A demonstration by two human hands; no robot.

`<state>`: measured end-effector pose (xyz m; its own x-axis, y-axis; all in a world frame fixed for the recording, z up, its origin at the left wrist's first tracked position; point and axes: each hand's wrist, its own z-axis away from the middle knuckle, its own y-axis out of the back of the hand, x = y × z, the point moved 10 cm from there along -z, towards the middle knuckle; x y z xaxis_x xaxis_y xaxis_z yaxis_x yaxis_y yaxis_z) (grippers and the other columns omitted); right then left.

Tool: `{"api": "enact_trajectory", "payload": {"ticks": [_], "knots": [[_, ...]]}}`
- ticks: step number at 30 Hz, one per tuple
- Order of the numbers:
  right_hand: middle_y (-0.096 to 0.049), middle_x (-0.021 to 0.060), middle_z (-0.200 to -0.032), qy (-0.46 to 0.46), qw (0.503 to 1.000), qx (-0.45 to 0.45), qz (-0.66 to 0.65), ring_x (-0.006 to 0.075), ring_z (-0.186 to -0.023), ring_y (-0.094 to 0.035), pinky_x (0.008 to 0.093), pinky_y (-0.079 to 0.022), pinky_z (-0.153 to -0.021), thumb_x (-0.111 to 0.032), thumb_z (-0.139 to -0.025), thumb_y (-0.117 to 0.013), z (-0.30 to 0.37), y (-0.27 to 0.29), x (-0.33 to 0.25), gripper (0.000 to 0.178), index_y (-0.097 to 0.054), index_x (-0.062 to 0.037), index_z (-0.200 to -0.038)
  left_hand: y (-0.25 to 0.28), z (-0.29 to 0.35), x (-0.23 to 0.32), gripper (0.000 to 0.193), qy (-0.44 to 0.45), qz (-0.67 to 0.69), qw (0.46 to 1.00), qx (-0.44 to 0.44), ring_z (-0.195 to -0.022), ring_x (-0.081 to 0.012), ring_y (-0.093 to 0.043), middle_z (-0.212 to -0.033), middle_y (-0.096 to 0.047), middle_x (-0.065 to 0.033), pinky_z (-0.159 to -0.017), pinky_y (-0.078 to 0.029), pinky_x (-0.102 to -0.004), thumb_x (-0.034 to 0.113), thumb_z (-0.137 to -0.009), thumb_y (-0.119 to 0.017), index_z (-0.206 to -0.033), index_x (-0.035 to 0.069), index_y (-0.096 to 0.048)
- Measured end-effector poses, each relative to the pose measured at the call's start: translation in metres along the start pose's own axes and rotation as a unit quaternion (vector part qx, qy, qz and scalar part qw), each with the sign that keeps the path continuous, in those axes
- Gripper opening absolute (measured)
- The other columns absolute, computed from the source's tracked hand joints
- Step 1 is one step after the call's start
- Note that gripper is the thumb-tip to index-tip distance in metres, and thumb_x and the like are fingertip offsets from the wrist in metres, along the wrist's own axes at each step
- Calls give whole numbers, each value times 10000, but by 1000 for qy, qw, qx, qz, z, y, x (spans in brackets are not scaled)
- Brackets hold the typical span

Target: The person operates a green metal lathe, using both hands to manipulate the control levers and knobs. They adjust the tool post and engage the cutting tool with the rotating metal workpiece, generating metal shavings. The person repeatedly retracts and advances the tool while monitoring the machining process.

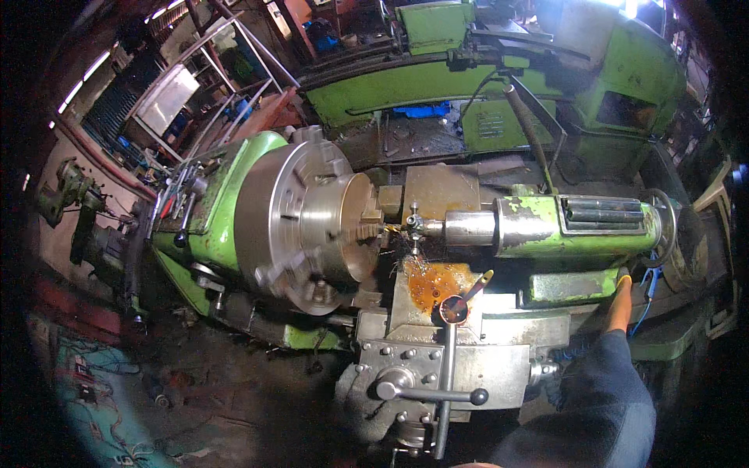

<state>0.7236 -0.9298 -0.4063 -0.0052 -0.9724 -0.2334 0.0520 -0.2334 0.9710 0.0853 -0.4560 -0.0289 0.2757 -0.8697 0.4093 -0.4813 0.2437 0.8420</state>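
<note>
My right hand [622,292] reaches to the right end of the green tailstock base [573,286], at or against it; its fingers are mostly hidden. A sliver of skin shows at the lower edge, perhaps my left hand, too cut off to read. On the lathe, the large chuck [261,226] holds a round metal workpiece [355,222]; blurred jaws suggest it is turning. The tailstock quill [470,228] points at the workpiece, with a cross-shaped metal fitting [415,226] at its end. Below, a small cup [454,310] holds a brush [477,285].
Brown oil with metal chips [429,286] covers part of the slide. Nearer me stand the tool post lever [437,395] and a long upright bar [445,413]. A blue air gun [652,282] hangs right of my hand. Another green machine [390,90] stands behind.
</note>
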Motion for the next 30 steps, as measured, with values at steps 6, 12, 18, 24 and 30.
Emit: {"api": "enact_trajectory", "payload": {"ticks": [6,12,18,24,30], "knots": [[-701,202,-1016,22,1000,-16,6,395,-967,-666,493,-527,-846,-163,-928,-540,-20,-5,0,263,-704,-55,-1103,14,-8,-3,441,185,121,971,96,-1031,-353,-658,-1156,-649,-193,-896,-535,-441,120,-727,-762,-1141,22,-646],[-703,205,-1002,93,995,-37,-20,400,-953,-670,500,-531,-832,-168,-929,-541,-42,-49,-32,261,-707,-53,-1095,25,3,10,601,109,17,986,121,-1078,-381,-650,-1199,-643,-195,-929,-532,-431,153,-732,-733,-1297,31,-570],[-708,219,-976,253,960,84,85,408,-936,-675,516,-529,-788,-228,-952,-548,-119,36,15,280,-708,-35,-1075,-35,12,-28,652,137,70,979,136,-1146,-382,-645,-1271,-637,-233,-959,-527,-425,205,-777,-706,-1367,-15,-537],[-675,272,-1171,271,938,91,-194,404,-1065,-646,481,-475,-868,-510,-1031,-446,46,68,-45,599,-650,32,-1182,-2,32,-13,662,253,-21,958,136,-1126,-402,-654,-1255,-658,-242,-944,-529,-438,254,-811,-708,-1403,10,-536],[-707,193,-1185,265,902,34,-340,330,-1087,-670,346,-488,-1001,-306,-1076,-429,226,122,12,449,-620,28,-1306,-3,46,-26,634,225,-74,949,208,-985,-436,-679,-1116,-698,-231,-831,-553,-497,303,-791,-734,-1350,64,-558]]}}
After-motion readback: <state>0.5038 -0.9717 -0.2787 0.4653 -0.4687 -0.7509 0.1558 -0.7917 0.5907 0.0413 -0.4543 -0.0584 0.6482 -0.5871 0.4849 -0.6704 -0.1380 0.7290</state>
